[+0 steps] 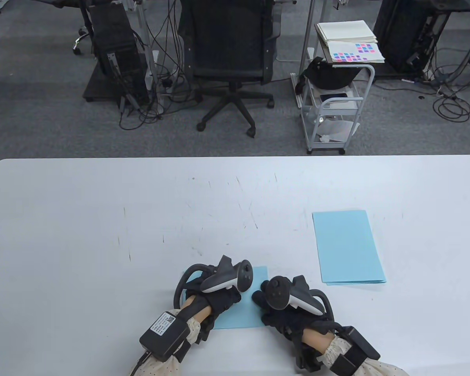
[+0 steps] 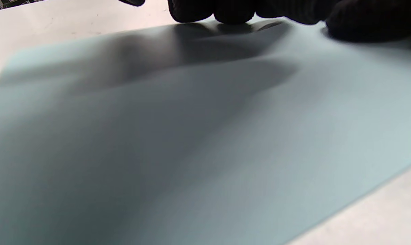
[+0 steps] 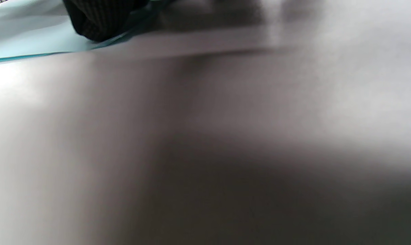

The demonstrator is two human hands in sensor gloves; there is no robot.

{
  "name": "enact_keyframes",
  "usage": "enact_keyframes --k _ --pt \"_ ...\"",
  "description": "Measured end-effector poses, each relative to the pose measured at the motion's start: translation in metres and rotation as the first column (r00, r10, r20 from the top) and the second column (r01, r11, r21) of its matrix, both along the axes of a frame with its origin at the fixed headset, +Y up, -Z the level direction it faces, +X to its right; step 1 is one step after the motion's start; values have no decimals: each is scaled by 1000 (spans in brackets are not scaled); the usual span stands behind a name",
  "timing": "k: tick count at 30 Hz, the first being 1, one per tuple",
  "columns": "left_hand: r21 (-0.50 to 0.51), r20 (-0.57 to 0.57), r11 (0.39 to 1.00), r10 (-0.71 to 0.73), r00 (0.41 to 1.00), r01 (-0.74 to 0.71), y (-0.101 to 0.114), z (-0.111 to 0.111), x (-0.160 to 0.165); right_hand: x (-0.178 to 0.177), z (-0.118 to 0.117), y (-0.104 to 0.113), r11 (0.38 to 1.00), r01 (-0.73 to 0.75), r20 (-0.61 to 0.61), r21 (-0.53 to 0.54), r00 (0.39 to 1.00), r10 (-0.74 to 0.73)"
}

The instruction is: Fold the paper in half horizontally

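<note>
Left hand (image 1: 215,299) lies flat on the paper (image 1: 244,309), fingers (image 2: 232,12) pressing down near its far edge, nothing gripped. Right hand (image 1: 284,313) sits at the paper's right edge; one finger (image 3: 96,23) touches that edge in the right wrist view, the rest of the hand is hidden under the tracker, so can't tell how wide it is or whether it pinches anything. Paper is at the near edge of the table (image 1: 102,219), between the two hands, mostly covered by them. It looks compact next to the stack (image 1: 348,246) of blue sheets lying well apart to its right, and the right wrist view hints at a doubled edge, so my read: the fold is already laid over and the hands are flattening it or setting the crease. Not certain, the left wrist view shows one smooth surface with only a soft ripple and no sharp crease line. Left to do, as far as I can judge: run fingers along the fold to sharpen it, check corners line up, then let go. If it's in fact a single layer, the whole fold is still ahead.
</note>
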State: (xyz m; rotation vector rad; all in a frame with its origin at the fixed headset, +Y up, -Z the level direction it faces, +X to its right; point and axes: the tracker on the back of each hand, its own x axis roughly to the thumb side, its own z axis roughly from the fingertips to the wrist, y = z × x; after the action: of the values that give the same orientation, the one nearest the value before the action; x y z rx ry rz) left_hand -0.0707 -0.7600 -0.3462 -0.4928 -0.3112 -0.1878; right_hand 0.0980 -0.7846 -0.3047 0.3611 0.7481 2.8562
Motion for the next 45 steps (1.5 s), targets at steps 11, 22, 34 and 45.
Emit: enact_keyframes --k 11,22,34,45 --pt "50 -17 998 -31 999 32 -6 1 -23 0 0 0 1000 -3 -1 -1 1000 3" --pt "49 -62 998 -47 997 50 -9 0 -47 0 0 0 1000 -3 0 1 1000 3" --pt "38 -123 998 -47 991 52 -10 2 -76 0 0 0 1000 -2 0 1 1000 2" --pt "21 -192 999 -45 980 50 -11 4 -104 0 0 0 1000 -2 0 1 1000 2"
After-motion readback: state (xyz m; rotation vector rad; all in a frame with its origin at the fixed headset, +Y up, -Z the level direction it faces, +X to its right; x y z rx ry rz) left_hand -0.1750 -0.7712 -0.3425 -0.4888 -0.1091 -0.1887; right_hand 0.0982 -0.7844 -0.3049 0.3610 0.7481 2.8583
